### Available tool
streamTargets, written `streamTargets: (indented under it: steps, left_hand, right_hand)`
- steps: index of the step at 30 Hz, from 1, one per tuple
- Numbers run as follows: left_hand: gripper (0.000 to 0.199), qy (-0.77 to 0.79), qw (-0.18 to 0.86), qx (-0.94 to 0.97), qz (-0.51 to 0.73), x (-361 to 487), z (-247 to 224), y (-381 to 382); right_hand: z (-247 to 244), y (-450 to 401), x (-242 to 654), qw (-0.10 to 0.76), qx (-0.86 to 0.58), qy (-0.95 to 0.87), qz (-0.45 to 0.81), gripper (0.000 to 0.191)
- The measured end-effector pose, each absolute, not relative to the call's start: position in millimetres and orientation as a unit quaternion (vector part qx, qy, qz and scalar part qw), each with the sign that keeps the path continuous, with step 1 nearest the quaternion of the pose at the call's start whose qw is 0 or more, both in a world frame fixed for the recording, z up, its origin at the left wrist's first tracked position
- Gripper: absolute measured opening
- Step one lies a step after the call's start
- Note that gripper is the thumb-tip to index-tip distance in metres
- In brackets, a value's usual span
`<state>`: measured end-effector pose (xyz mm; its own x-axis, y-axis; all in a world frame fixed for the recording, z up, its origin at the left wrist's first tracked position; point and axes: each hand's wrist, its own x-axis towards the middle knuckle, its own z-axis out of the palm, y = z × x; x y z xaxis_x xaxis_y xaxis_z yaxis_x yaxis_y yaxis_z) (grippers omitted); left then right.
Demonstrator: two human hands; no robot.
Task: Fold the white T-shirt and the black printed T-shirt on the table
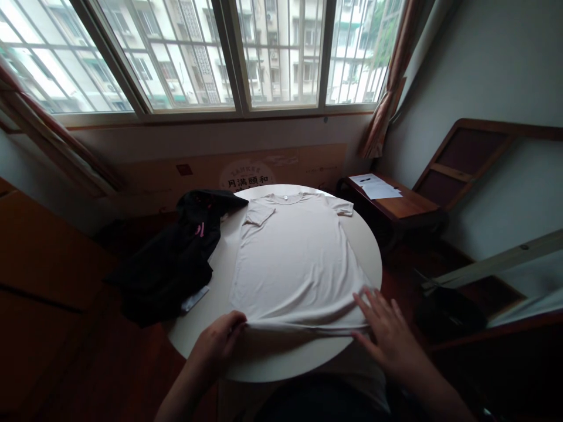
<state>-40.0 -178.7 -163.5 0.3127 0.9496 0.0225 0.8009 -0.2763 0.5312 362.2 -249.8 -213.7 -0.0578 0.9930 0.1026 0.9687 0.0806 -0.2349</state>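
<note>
The left hand (220, 339) pinches the hem (299, 328) at its near-left corner, thumb against fingers. The right hand (389, 328) is spread, its fingers on the fabric at the near-right corner. Neither hand is nearer — both are in contact. The white short-sleeved T-shirt (294, 258) extends forward from the hands; its long axis runs from the hem, nearest the person, to the collar (285, 200) at the far side of the round white table (272, 369). The body lies flat between and beyond the hands, creased toward the right hand. A black cloth garment (171, 264) lies left of the shirt, partly overhanging the table edge.
</note>
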Motion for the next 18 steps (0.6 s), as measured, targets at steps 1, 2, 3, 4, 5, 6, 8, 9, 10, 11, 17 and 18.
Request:
streamTargets:
  steps: [1,2,3,4,5,6,8,9,10,11,17,18]
  left_hand:
    - [0.029,0.565,0.215,0.778,0.173,-39.8,-164.4,-178.6]
    - [0.029,0.567,0.212,0.776,0.175,-39.4,-165.6,-178.5]
    - [0.028,0.57,0.208,0.775,0.177,-39.0,-167.1,-178.4]
    - [0.028,0.571,0.202,0.775,0.18,-38.7,-168.8,-178.5]
    - [0.027,0.571,0.196,0.776,0.183,-38.5,-170.8,-178.6]
    - [0.027,0.568,0.191,0.778,0.187,-38.5,-173.0,-178.8]
    - [0.026,0.557,0.18,0.786,0.201,-39.4,-177.5,-179.6]
    - [0.026,0.55,0.174,0.789,0.211,-40.1,-179.5,-180.1]
    - [0.026,0.545,0.169,0.791,0.221,-40.8,-181.3,-180.7]
    - [0.026,0.541,0.164,0.792,0.229,-41.4,-182.8,-181.3]
    - [0.022,0.528,0.132,0.788,0.286,-40.9,-190.1,-183.0]
    - [0.022,0.529,0.128,0.785,0.297,-40.9,-191.8,-182.9]
  right_hand:
    - [-213.2,-250.4,345.9,0.134,-0.649,-0.747,0.052,0.072]
    - [-212.5,-249.9,329.2,0.144,-0.625,-0.765,0.06,0.076]
    - [-211.5,-248.0,313.3,0.151,-0.609,-0.775,0.069,0.078]
    - [-210.4,-244.9,299.4,0.156,-0.605,-0.777,0.076,0.078]
    - [-209.2,-240.7,288.1,0.161,-0.609,-0.772,0.082,0.076]
    - [-207.8,-235.9,280.1,0.164,-0.617,-0.765,0.087,0.073]
    - [-205.3,-226.6,273.0,0.166,-0.631,-0.752,0.099,0.065]
    - [-204.3,-223.3,272.9,0.166,-0.632,-0.749,0.106,0.06]
    - [-203.4,-221.1,273.9,0.165,-0.63,-0.75,0.113,0.056]
    - [-202.8,-220.1,275.3,0.165,-0.626,-0.753,0.119,0.053]
    - [-199.3,-217.7,253.7,0.165,-0.548,-0.801,0.176,0.08]
    - [-198.0,-214.7,244.5,0.164,-0.533,-0.809,0.187,0.085]
